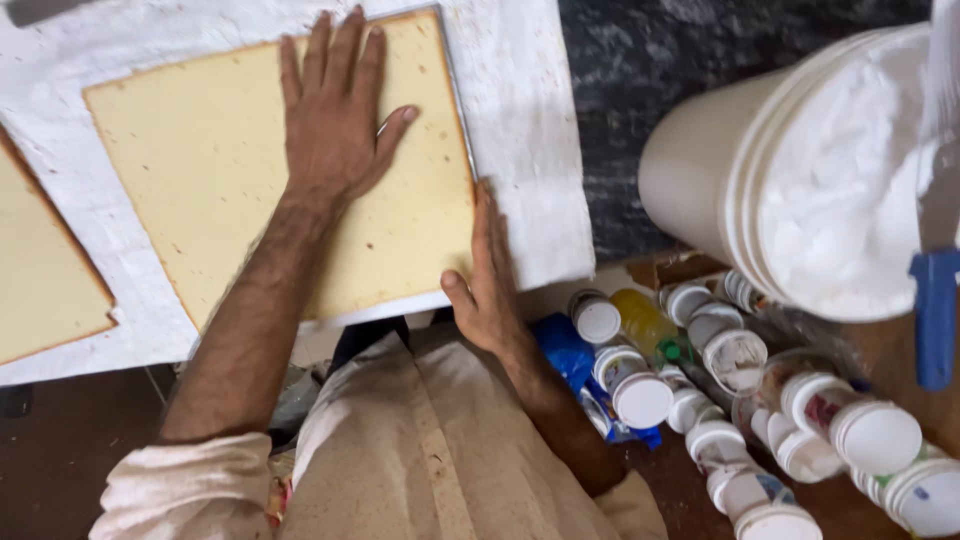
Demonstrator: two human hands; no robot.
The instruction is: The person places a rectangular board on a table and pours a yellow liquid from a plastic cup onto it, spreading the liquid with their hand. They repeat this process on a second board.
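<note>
A pale yellow rectangular sheet [200, 170] lies on a white paste-smeared board [520, 150]. My left hand [335, 120] presses flat on the sheet near its upper middle, fingers spread. Along the sheet's right edge rests my right hand [488, 275], fingers straight and together, with the thumb by the sheet's near corner. Neither hand grips anything. A second yellow sheet [40, 280] shows partly at the left edge.
A large white bucket [700, 170] holding white paste stands at the right, with a blue-handled tool [935, 310] in it. Several small white-capped jars [640, 395] lie clustered at the lower right. A dark marbled surface [640, 60] lies behind the board.
</note>
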